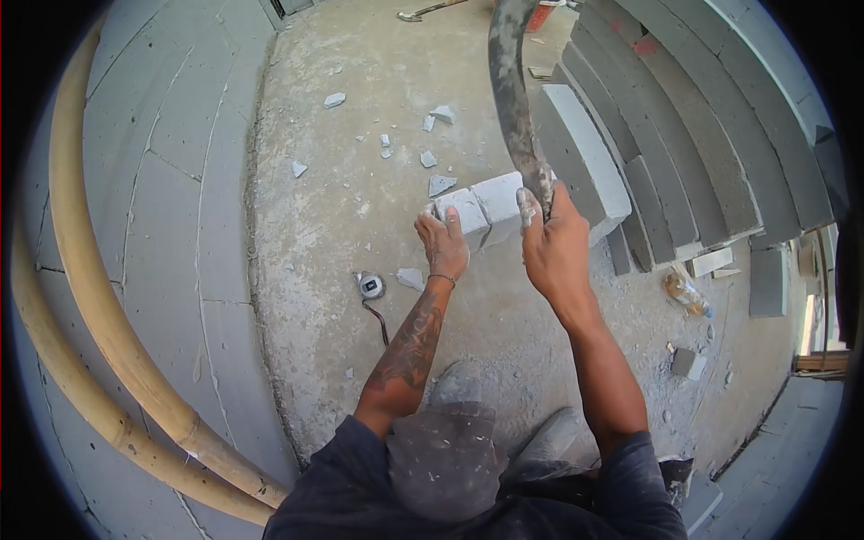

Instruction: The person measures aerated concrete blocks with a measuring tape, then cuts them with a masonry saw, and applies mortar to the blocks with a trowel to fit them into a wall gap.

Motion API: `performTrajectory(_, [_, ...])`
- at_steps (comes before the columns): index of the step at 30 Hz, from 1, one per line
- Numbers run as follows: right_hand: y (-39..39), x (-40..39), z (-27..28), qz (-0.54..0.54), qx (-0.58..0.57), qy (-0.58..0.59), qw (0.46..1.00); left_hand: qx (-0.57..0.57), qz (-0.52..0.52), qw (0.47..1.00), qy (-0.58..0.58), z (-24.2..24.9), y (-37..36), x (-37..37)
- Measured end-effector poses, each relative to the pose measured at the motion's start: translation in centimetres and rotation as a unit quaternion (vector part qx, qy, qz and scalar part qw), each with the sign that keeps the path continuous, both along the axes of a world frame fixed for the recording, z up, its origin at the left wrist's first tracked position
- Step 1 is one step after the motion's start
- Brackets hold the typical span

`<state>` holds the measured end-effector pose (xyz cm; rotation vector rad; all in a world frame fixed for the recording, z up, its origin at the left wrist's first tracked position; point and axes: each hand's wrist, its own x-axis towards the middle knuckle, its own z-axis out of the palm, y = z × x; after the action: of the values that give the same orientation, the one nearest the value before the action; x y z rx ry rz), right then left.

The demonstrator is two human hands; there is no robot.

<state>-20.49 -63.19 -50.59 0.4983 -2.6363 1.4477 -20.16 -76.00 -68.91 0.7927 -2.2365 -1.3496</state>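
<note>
In the middle of the view, a pale aerated concrete block (pixel 497 200) with a dark line running across it stands over the floor. My left hand (pixel 443 241) is closed on the block's left end, thumb over the top edge. My right hand (pixel 556 243) is wrapped around the lower end of a long, dark, dust-smeared bladed tool (pixel 510 85), which rises toward the top of the view. That hand is right at the block's right end. Just left of my left forearm, a tape measure (pixel 370 286) lies on the floor.
Stacked grey blocks (pixel 670 171) fill the right side, with a single block (pixel 585 148) leaning there. Bamboo poles (pixel 126 360) curve along the block wall (pixel 180 180) at left. Broken chips (pixel 335 100), a hammer (pixel 432 11) and a plastic bottle (pixel 687 295) lie on the floor.
</note>
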Motion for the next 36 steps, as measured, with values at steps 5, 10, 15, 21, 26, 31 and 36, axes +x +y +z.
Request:
performTrajectory(5, [-0.3,0.8,-4.6,0.001,0.008,-0.033,0.999,0.018,0.004,1.000,0.023,0.3,-0.4,0.1])
performTrajectory(10, [1.0,1.1,-9.7,0.031,0.187,-0.098,0.977,0.013,0.000,1.000,0.029,-0.1,0.3,0.6])
performTrajectory(15, [1.1,0.6,-3.8,0.051,0.133,-0.046,0.989,0.016,0.006,0.999,0.028,0.0,-0.1,-0.3])
performTrajectory(21, [-0.3,0.6,-4.2,0.021,0.097,-0.022,0.995,0.020,0.007,0.999,0.035,-0.1,-0.2,-0.1])
performTrajectory(26, [1.4,2.1,-10.5,0.034,0.116,-0.093,0.988,0.085,-0.019,0.995,0.053,-2.0,-1.4,1.2])
performTrajectory(31, [3.5,3.9,-6.0,-0.042,-0.005,-0.081,0.996,-0.085,-0.159,0.978,0.107,-2.8,-2.6,0.7])
performTrajectory(36, [6.0,4.4,-6.5,-0.046,-0.006,-0.051,0.998,0.087,-0.046,0.992,0.078,-0.7,-2.4,-1.9])
